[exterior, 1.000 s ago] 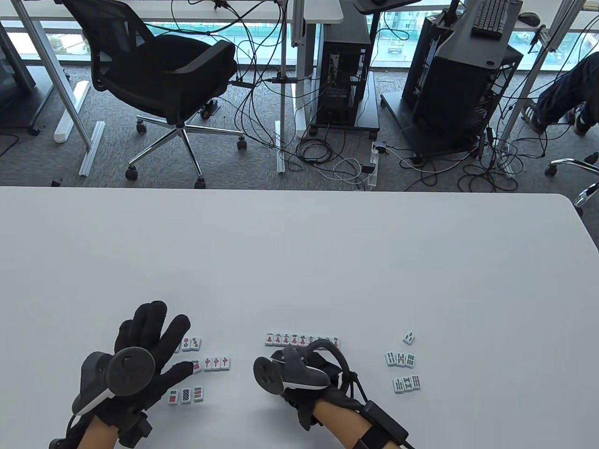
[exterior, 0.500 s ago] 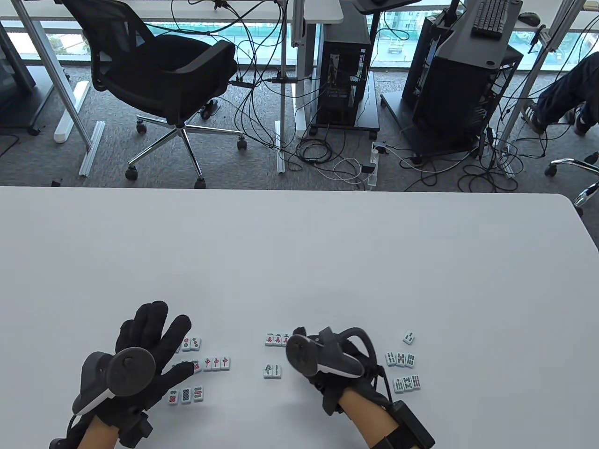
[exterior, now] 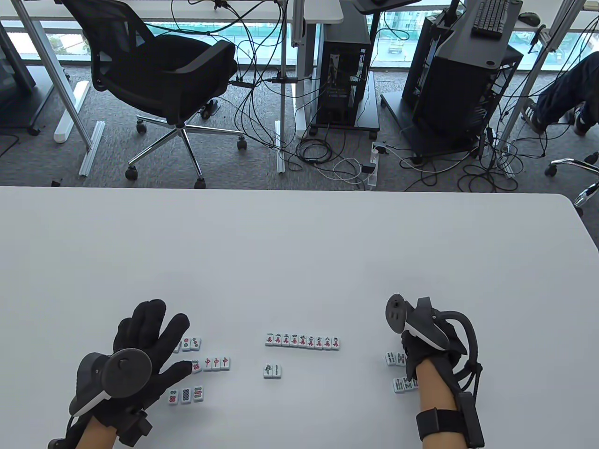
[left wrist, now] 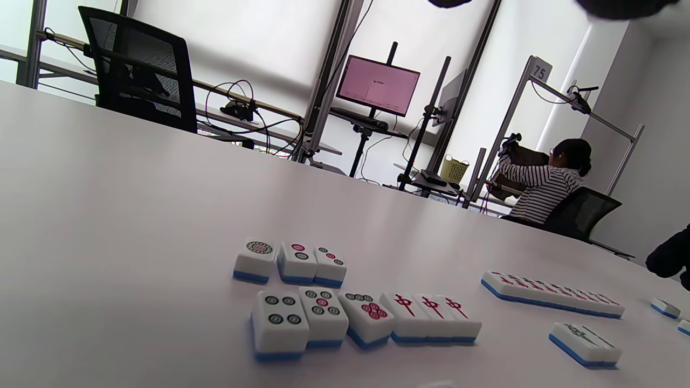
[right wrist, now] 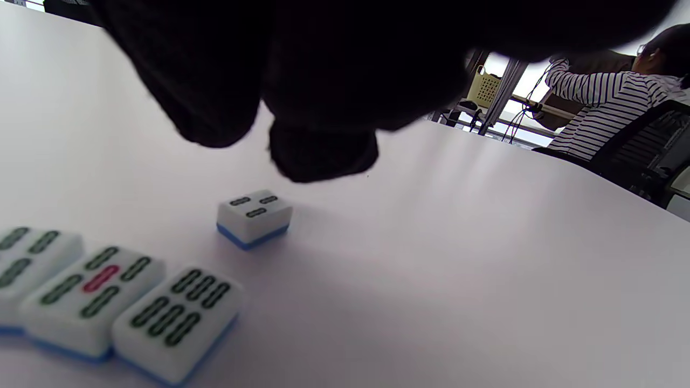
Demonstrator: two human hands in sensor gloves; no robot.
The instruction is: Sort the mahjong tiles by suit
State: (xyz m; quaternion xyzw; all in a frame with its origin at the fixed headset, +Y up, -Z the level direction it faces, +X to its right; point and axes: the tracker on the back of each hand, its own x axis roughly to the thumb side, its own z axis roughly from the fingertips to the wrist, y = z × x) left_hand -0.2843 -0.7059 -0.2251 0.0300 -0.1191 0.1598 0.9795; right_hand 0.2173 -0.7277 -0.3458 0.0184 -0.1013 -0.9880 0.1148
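Both hands sit low over the white table [exterior: 299, 262]. Left hand [exterior: 140, 351] lies flat, fingers spread, on the circle tiles [left wrist: 302, 302]. Right hand [exterior: 421, 341] hovers above a lone bamboo tile [right wrist: 253, 215], fingertips [right wrist: 323, 156] curled loosely, holding nothing. Nine character tiles [exterior: 303, 341] form a row between the hands.

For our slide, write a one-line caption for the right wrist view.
Gloved fingers hover above a lone bamboo tile beside a row of bamboo tiles.

White surface [exterior: 299, 262], white mahjong tiles with blue backs, row of red-and-black character tiles [exterior: 302, 341], three red-marked tiles [exterior: 216, 363], green bamboo tiles [right wrist: 129, 302] one with a red stroke, black gloved hands [exterior: 145, 341], striped shirt on a person [left wrist: 544, 188]
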